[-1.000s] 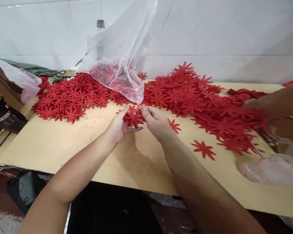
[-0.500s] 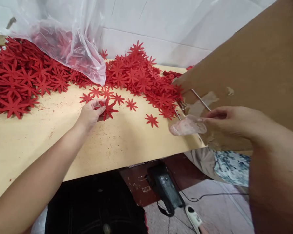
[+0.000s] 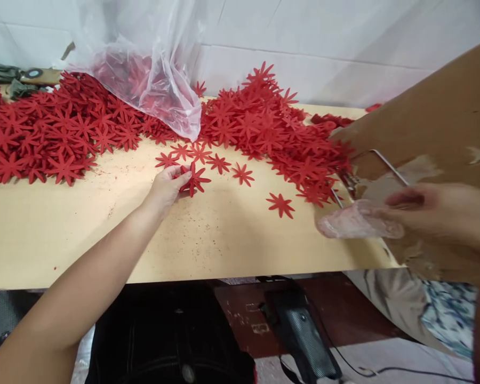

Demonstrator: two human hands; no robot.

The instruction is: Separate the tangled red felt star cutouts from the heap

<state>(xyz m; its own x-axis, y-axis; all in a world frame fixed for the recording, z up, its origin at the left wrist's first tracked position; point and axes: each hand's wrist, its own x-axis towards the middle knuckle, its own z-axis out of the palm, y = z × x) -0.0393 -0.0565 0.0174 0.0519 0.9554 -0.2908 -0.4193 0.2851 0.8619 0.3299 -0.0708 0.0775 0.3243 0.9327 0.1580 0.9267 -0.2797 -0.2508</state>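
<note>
**Left hand (image 3: 172,184) pinches a red flower cutout (image 3: 198,180); right hand (image 3: 436,210) is at a clear plastic packet (image 3: 356,221)**

The left hand holds the red flower cutout over the desk (image 3: 104,245), thumb on top and the fingers curled beneath, petals spreading out past the fingertips to the right. Whether one layer or several are held, I cannot tell. The right hand is blurred, its fingers bent at the right end of the clear plastic packet – whether they grip it or only touch it, I cannot tell.

The near part of the desk is bare pale board, sprinkled with small dark and reddish specks. A lone cutout (image 3: 280,205) lies flat between the two hands, left of the packet. Just beyond the left hand, more loose cutouts (image 3: 218,163) lie in an uneven row, some very close together. A thin metal rod (image 3: 389,166) shows just past the right fingers, in front of a large cardboard panel (image 3: 444,122) that slants along the right side.

Farther back, a left heap (image 3: 56,128) and a right heap (image 3: 272,128) of the same red cutouts stretch across the desk. A translucent plastic bag (image 3: 184,106) hangs down between them – red shows through its lower part. Behind everything stands a pale wall (image 3: 324,69).
</note>
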